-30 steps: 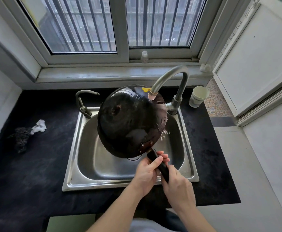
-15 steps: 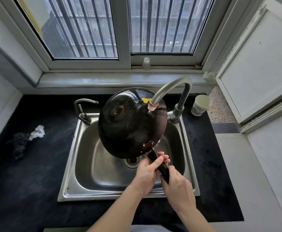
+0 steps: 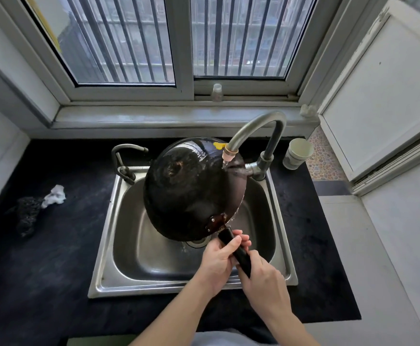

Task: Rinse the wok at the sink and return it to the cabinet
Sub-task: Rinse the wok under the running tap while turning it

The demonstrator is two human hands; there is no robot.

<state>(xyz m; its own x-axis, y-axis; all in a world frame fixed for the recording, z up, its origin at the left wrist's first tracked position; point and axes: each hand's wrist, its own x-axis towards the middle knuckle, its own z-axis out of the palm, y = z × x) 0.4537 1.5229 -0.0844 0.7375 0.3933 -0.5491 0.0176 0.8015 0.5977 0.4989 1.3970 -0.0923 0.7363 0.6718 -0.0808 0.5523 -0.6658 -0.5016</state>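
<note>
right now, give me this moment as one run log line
stage: rinsing | wok: bottom up, tilted over sink | faucet: water running onto wok | left hand: grips handle | right hand: grips handle

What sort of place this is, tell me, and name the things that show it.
Most likely a home kitchen: a steel sink set in a black counter, a curved tap running water onto a wok, and a barred window behind.
</note>
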